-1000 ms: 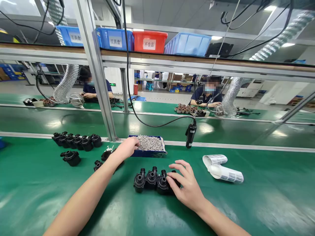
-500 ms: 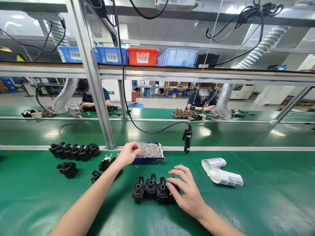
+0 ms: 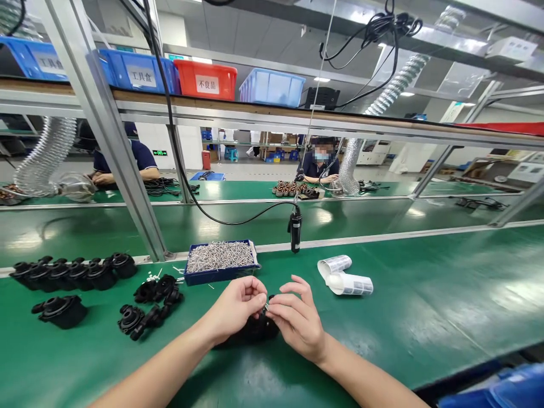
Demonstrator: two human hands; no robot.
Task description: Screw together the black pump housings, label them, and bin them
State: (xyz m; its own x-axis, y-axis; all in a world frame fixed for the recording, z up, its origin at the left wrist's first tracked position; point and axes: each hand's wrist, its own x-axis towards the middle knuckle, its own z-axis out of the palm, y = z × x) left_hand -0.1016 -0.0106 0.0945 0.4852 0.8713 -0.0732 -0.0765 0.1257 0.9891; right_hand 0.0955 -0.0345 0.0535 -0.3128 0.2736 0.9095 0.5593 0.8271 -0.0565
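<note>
My left hand (image 3: 238, 306) and my right hand (image 3: 300, 320) meet above the black pump housings (image 3: 250, 334), which they largely hide. Small silvery screws (image 3: 267, 307) show between the fingertips of both hands. My left thumb and index finger are pinched together there. On the right hand, thumb and index also close at the screws, while the other fingers are partly raised. Behind my left hand stands a blue box (image 3: 212, 276) full of loose silvery screws (image 3: 221, 256).
Further black housings (image 3: 63, 275) stand in a row at left, with a single one (image 3: 62, 311) before them. Loose black parts (image 3: 155, 309) lie nearer the middle. A black electric screwdriver (image 3: 295, 229) hangs on a cable. Rolled label sheets (image 3: 348, 282) lie at right. Two people sit opposite.
My left hand has come from the screw box to my right hand, above the housings, with screws showing between the fingertips. The view has turned to the right.
</note>
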